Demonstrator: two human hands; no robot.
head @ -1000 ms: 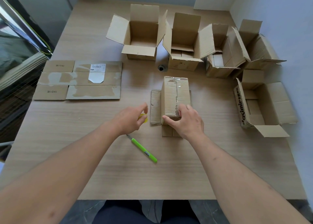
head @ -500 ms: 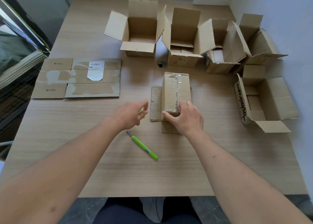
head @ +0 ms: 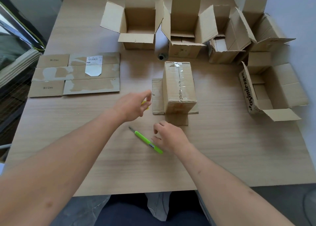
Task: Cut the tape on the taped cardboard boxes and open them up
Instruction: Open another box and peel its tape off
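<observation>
A brown cardboard box sealed with clear tape [head: 179, 85] stands mid-surface on a flattened carton. The right hand [head: 168, 136] hovers, fingers loosely curled and empty, beside a green utility knife [head: 147, 142]. The left hand [head: 135, 104] hangs relaxed (something yellow shows beneath it).

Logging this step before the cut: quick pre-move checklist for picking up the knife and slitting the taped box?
1. Green utility knife free on the table: ok, no fingers round it.
2. Right hand at the knife handle: ok, over its near end, no grip.
3. Left hand clear of the cut line: ok, left of the taped box, not touching.
4. Tape seam facing up: ok, clear tape runs along the top.
5. Box steadied: not ok, neither hand is on it.
6. Blade extended: cannot tell, tip too small.
</observation>
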